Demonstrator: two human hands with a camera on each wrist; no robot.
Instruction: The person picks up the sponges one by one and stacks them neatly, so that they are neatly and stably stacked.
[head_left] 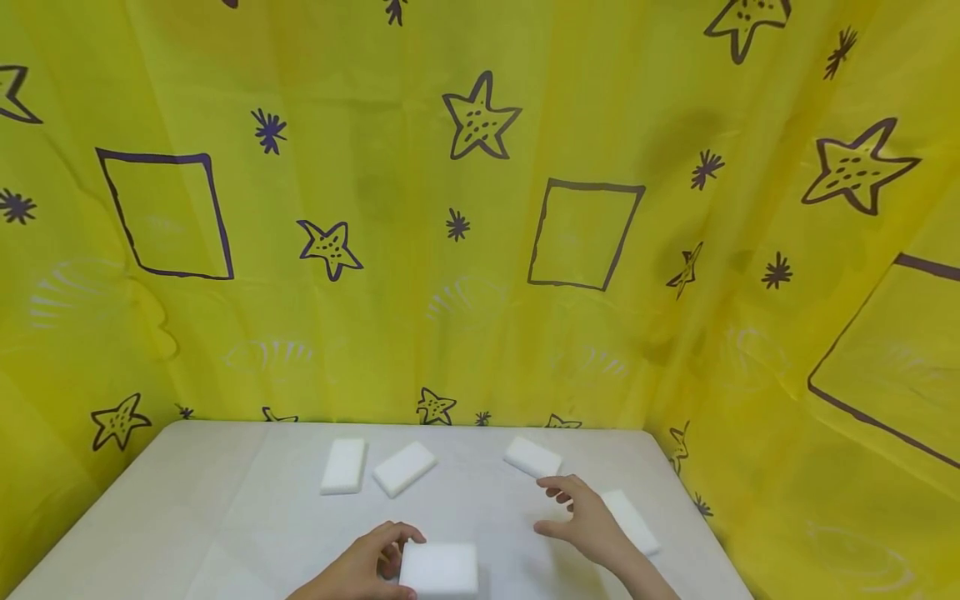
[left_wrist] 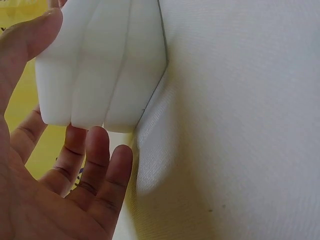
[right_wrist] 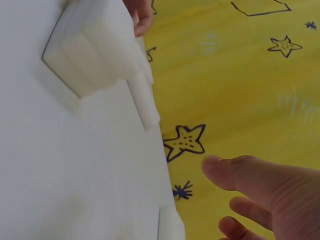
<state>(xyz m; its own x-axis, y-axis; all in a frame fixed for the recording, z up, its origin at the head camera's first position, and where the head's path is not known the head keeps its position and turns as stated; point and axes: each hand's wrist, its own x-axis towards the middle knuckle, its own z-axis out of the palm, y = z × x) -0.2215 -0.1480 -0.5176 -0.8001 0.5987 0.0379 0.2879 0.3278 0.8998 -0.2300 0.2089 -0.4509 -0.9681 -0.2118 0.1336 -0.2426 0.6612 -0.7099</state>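
A stack of three white foam sponges (head_left: 438, 571) stands at the table's near edge, its layers plain in the left wrist view. My left hand (head_left: 369, 560) grips the stack's left side, with the thumb on one face and the index finger behind; the other fingers (left_wrist: 96, 150) lie by its end. To the right, my right hand (head_left: 588, 527) hovers over the table with thumb and fingers parted and nothing between them. Just beyond its fingertips lies a single white sponge (head_left: 532, 457). Another sponge (head_left: 632, 522) lies beside that hand, partly covered by the wrist.
Two more white sponges, one upright in view (head_left: 344, 466) and one slanted (head_left: 405, 468), lie at the back left of the white-covered table (head_left: 225, 517). Yellow curtains (head_left: 390, 333) printed with starfish and squares hang close behind and on both sides.
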